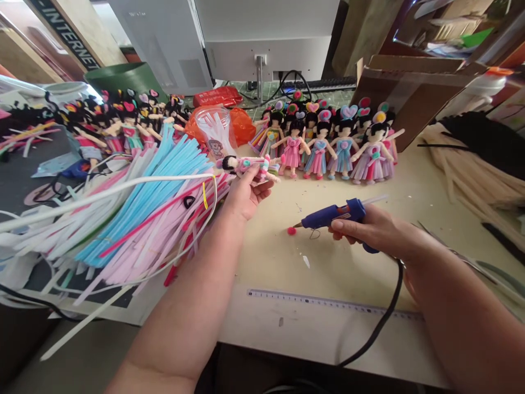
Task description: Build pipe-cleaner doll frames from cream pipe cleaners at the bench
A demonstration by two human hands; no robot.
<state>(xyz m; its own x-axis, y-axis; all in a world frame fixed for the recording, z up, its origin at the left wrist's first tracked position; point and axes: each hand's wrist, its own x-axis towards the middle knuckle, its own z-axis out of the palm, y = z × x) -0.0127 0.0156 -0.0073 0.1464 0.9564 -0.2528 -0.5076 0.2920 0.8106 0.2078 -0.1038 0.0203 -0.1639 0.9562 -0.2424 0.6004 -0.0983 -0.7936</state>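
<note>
My left hand (247,194) is closed on a small pipe-cleaner doll (251,164) with black hair and a pink dress, held lying sideways above the table. My right hand (371,230) grips a blue hot glue gun (334,215); its nozzle points left at a small pink pompom (291,231) on the cream tabletop (328,262). The gun's black cord (385,314) trails off the front edge. A row of finished dolls (328,145) stands just beyond both hands.
A big heap of blue, pink and white pipe cleaners (135,213) fills the left side, with more dolls (123,123) behind it. A ruler (328,301) lies near the front edge. A cardboard box (410,90) stands at the back right, beige and black pipe cleaners (471,164) beside it.
</note>
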